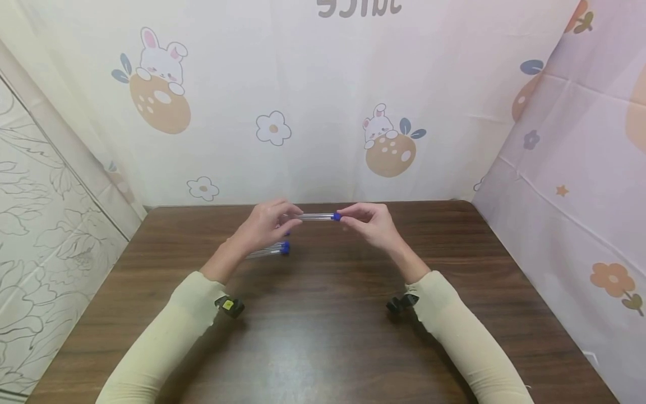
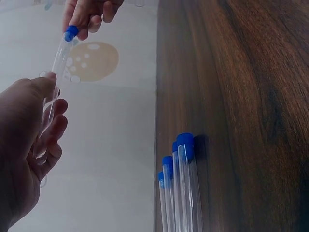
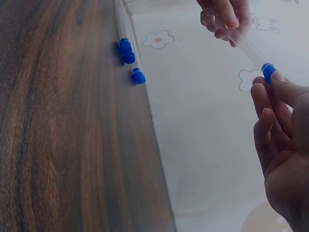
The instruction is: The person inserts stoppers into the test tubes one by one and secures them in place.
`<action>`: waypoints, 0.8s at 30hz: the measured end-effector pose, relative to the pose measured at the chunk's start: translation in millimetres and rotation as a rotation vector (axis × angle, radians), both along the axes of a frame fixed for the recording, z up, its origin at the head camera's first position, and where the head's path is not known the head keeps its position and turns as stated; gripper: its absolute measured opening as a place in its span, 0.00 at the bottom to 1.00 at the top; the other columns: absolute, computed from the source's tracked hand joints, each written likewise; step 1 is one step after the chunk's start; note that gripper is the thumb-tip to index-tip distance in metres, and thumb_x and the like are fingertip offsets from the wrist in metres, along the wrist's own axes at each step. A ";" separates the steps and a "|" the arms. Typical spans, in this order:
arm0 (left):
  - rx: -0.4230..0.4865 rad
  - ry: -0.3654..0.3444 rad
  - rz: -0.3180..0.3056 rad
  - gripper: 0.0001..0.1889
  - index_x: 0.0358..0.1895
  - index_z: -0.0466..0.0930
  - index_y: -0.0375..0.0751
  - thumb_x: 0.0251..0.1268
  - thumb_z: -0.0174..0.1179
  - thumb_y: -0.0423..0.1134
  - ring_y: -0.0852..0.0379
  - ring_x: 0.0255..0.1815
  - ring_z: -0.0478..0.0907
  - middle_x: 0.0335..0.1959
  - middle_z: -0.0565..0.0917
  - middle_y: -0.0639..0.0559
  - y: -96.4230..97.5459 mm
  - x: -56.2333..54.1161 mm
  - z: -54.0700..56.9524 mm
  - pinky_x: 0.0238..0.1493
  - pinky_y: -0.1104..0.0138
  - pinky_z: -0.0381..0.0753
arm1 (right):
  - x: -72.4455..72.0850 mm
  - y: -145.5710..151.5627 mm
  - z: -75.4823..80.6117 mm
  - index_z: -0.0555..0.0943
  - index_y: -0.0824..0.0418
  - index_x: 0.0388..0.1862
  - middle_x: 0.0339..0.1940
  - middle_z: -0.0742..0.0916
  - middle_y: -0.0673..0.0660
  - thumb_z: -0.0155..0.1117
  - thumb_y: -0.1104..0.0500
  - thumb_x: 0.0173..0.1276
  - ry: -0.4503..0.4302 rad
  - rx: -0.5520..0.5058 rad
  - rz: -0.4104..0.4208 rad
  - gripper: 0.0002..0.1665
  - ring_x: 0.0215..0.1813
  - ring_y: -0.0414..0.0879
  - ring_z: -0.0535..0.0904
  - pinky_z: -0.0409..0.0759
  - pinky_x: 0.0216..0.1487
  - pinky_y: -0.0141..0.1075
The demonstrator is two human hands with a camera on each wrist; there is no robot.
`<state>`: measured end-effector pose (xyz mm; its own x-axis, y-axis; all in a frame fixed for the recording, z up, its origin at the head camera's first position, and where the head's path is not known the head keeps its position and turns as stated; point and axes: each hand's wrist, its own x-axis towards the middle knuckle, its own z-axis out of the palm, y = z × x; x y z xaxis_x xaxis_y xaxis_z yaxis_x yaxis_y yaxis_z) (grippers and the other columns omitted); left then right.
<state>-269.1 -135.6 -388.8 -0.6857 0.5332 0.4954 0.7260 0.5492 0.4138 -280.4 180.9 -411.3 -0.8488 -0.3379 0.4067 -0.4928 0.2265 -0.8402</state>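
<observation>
A clear test tube (image 1: pixel 317 217) with a blue cap (image 1: pixel 336 216) is held level above the far part of the table, between both hands. My left hand (image 1: pixel 264 224) grips the clear body, thumb on one side and fingers curled on the other. At the other end, my right hand (image 1: pixel 372 224) pinches the blue cap between thumb and fingertips. In the left wrist view the cap (image 2: pixel 71 32) sits on the tube's end, and the tube's rounded bottom lies within the left fingers. More capped test tubes (image 2: pixel 186 183) lie side by side on the table, partly hidden behind the left hand in the head view.
The brown wooden table (image 1: pixel 313 336) ends at the back against a printed curtain (image 1: pixel 323 163). Another curtain (image 1: pixel 570 224) hangs along the right side, and a flower-lined panel (image 1: pixel 40 224) stands at the left. A small black camera (image 1: pixel 229 306) is strapped at the left wrist, another (image 1: pixel 402 303) at the right.
</observation>
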 end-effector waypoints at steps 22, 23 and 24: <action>-0.081 -0.006 0.093 0.10 0.54 0.93 0.41 0.78 0.73 0.41 0.50 0.42 0.92 0.49 0.97 0.46 7.1 1.3 -1.5 0.46 0.56 0.92 | -3.7 -4.9 -3.4 0.94 0.72 0.50 0.47 0.96 0.73 0.78 0.71 0.73 -0.020 0.014 0.026 0.09 0.43 0.56 0.98 0.96 0.46 0.40; -0.077 -0.004 0.092 0.10 0.54 0.93 0.41 0.78 0.73 0.41 0.50 0.42 0.92 0.49 0.97 0.46 7.2 1.4 -1.6 0.46 0.56 0.92 | -3.7 -5.1 -3.3 0.94 0.71 0.51 0.47 0.96 0.73 0.78 0.71 0.73 -0.021 0.013 0.029 0.09 0.42 0.57 0.97 0.97 0.47 0.42; -0.076 0.002 0.093 0.10 0.54 0.93 0.41 0.78 0.73 0.42 0.50 0.42 0.92 0.49 0.97 0.47 7.2 1.1 -2.3 0.46 0.56 0.92 | -3.7 -5.2 -3.4 0.93 0.72 0.51 0.47 0.95 0.74 0.77 0.71 0.73 -0.025 0.007 0.036 0.10 0.41 0.57 0.97 0.97 0.46 0.42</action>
